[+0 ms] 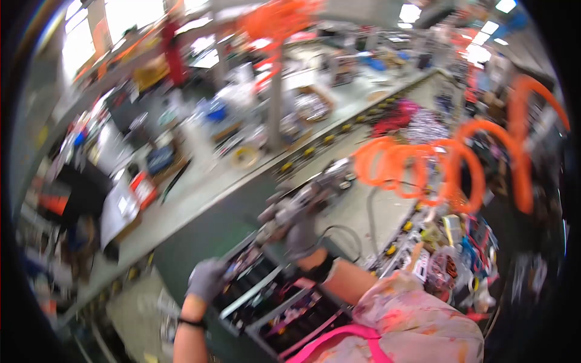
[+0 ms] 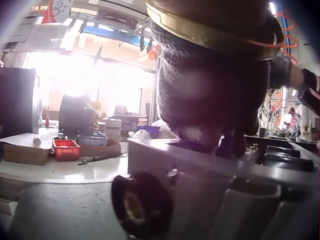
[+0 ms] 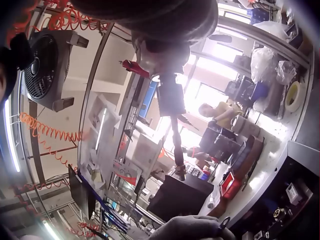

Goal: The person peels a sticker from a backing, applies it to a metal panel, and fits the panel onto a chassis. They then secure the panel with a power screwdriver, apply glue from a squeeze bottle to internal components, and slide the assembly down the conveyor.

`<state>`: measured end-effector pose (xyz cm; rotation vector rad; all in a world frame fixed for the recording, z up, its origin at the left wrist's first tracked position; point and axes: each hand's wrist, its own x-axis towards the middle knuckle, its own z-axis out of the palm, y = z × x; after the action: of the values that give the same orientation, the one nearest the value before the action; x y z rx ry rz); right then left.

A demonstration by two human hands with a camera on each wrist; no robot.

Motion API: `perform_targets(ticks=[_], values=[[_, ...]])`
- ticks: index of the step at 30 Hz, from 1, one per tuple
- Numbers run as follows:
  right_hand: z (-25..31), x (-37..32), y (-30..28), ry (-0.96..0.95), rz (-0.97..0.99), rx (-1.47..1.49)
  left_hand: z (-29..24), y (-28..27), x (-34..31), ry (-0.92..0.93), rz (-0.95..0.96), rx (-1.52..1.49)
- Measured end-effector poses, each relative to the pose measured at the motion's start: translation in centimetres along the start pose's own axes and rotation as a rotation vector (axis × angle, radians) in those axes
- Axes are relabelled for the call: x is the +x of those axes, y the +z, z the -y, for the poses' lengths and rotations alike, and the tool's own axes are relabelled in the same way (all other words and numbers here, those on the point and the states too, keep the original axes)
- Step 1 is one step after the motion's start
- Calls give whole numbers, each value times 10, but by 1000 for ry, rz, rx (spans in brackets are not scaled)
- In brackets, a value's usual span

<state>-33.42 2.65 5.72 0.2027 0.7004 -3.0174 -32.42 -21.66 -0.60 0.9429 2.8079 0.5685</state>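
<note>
In the head view, my gloved right hand [image 1: 302, 239] grips an air screwdriver [image 1: 327, 184] above the far side of a metal case [image 1: 251, 293]. An orange coiled hose [image 1: 417, 169] runs from near the tool's back end. The right wrist view has the screwdriver's long shaft and bit [image 3: 177, 150] in the air. My gloved left hand [image 1: 207, 279] holds the case's left edge; in the left wrist view its fingers bend over the metal rim [image 2: 165, 150]. A black round part [image 2: 140, 205] with a brass-coloured centre sticks out of that wall. Dark parts fill the case's compartments.
Beyond the case runs a long bench [image 1: 206, 193] with a red bin [image 2: 66, 150], a tape roll [image 1: 245, 157] and bags. A conveyor [image 1: 345, 212] lies to the right, and loose goods [image 1: 448, 266] crowd its near side. A fan [image 3: 47, 67] shows in the right wrist view.
</note>
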Motion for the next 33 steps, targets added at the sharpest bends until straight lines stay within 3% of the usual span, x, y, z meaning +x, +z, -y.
perform_targets(ticks=[1,2,7,10,17,23,26,33], values=[[-1,8,-8,-103,-23,-287,-7,0,6,-25,-3,71],[2,5,-14,-81,87,-209,-11,-5,10,-90,102,93],[-23,9,-5,-436,47,-374,2,10,7,-154,69,16],[-34,6,-2,-328,64,-377,1,10,8,-191,112,23],[-48,14,-10,-365,191,-572,-1,13,8,-202,113,65],[-56,15,-8,-277,235,-633,2,14,7,-170,120,57],[-62,15,-2,-183,246,-693,8,18,0,-136,-23,-44],[-77,4,4,-211,275,-779,8,22,-3,-134,-114,-52]])
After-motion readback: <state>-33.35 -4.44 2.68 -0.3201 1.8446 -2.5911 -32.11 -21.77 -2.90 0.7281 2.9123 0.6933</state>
